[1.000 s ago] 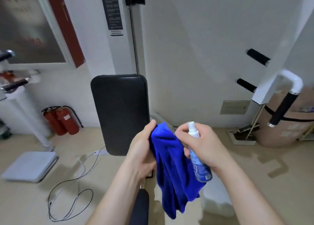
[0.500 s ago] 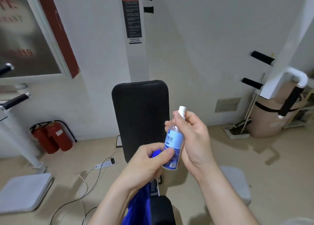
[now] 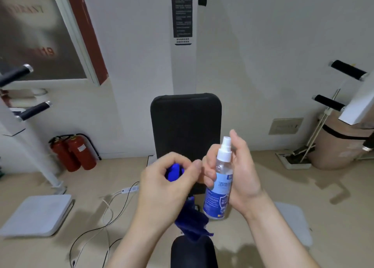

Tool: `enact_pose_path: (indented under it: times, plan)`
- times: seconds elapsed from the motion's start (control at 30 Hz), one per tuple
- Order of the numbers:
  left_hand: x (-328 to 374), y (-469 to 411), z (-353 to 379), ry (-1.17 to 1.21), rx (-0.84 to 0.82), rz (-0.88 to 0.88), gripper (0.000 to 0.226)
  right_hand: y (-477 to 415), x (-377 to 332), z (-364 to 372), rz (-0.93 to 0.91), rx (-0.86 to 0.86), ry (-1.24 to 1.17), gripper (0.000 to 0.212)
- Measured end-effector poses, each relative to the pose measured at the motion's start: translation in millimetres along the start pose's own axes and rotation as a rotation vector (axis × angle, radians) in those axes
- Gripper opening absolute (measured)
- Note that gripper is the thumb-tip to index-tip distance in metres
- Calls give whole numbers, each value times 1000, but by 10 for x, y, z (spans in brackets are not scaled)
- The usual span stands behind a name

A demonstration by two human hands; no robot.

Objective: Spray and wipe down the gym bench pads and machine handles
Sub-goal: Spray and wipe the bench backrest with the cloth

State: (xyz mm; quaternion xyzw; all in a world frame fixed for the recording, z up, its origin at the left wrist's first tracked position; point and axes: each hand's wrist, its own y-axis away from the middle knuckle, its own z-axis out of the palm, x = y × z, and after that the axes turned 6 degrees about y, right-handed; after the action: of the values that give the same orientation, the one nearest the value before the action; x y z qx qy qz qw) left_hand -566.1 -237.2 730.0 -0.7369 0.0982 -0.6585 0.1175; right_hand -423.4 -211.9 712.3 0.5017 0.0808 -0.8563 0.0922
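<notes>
A black back pad [image 3: 185, 122] stands upright straight ahead on a white machine post. Below it, the black seat pad [image 3: 192, 251] shows at the bottom edge. My left hand [image 3: 164, 186] is closed around a bunched blue cloth [image 3: 191, 219], which hangs down toward the seat. My right hand [image 3: 240, 172] holds a clear spray bottle [image 3: 219, 184] with a white nozzle and blue label, upright, just in front of the back pad. Black machine handles stick out at the left [image 3: 34, 111] and at the right [image 3: 327, 102].
Two red fire extinguishers [image 3: 75, 152] stand against the wall at the left. White cables and a power strip [image 3: 129, 189] lie on the beige floor. A white foot plate [image 3: 34, 215] lies at the lower left, a brown bag [image 3: 342, 146] at the right.
The view has swung so the back pad sits centred. My left hand drew back from the bottle with the cloth bunched in it. The bottle stands more upright in my right hand.
</notes>
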Motion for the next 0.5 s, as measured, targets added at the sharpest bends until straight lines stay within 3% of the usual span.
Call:
enact_pose_path:
  times: [0.07,0.17,0.3,0.4,0.5]
  plan:
    - [105,-171,35,8,-7,31,4,-64,-4,-47,56,-27,27,59]
    - [168,-365,150,26,-199,-33,8,-121,-61,-77,145,-152,55,54]
    - [163,-540,192,240,-323,-144,15,-257,-78,-196,278,-493,62,61]
    - [113,-657,124,260,-384,-157,8,-367,-12,-200,367,-707,-56,64]
    - [65,-721,102,255,-348,-139,4,-466,55,-177,388,-706,-135,66]
